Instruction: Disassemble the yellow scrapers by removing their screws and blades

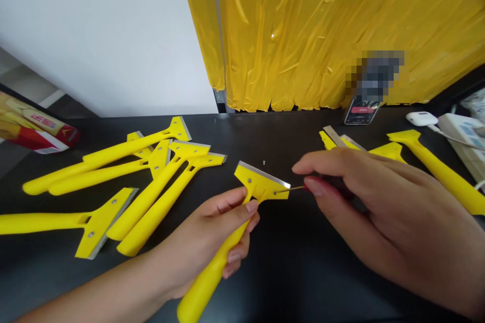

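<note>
Scraper head [262, 183] just beyond left grip [217, 227]

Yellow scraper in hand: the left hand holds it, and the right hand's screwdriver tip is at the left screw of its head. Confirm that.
Wrong screw: the head view shows the screwdriver tip at the right screw. The left hand does hold the yellow scraper, the right hand the screwdriver.

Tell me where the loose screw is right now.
In the head view, the loose screw lies on the black table, slightly right of centre, just beyond the scraper held in the left hand.
</note>
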Tool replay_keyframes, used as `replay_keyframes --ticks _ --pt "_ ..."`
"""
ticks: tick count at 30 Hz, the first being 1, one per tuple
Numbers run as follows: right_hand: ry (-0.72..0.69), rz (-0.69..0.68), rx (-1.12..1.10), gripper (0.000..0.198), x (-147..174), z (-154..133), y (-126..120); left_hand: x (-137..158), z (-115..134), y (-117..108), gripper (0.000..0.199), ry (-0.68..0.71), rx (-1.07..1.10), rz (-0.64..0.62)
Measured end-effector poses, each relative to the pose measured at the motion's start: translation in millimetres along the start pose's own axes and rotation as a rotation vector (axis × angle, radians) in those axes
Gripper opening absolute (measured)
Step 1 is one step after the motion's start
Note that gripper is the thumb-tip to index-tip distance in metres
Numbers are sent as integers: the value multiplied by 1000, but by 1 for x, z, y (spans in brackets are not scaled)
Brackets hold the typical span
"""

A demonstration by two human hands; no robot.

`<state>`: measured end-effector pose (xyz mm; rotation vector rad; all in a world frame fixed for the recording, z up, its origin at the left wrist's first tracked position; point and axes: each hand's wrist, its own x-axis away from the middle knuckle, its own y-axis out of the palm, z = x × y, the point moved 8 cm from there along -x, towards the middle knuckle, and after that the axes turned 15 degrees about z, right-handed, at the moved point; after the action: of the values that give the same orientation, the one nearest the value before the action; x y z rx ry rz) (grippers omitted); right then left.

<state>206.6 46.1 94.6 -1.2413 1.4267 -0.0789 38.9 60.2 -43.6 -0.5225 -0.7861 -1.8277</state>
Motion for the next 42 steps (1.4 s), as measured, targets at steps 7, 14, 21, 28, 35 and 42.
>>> replay_keyframes --ticks 7,14,21,28,35,42 --pt "-159 -83 158 22 -32 -8 6 0 4 -2 24 -27 73 19" --pt "-110 -58 198 27 -32 -1 13 0 6 -2 24 -28 96 14" --pt "-58 -76 144 24 -26 3 9 -3 7 -4 25 -24 112 17" --pt "-94 -97 117 21 -27 -5 11 -3 8 -4 24 -18 119 38" --pt "-63 -139 27 12 -27 3 19 -3 7 -5 22 -16 116 38" --pt "-92 -132 34 26 -27 7 17 -2 4 -8 25 -34 122 46"
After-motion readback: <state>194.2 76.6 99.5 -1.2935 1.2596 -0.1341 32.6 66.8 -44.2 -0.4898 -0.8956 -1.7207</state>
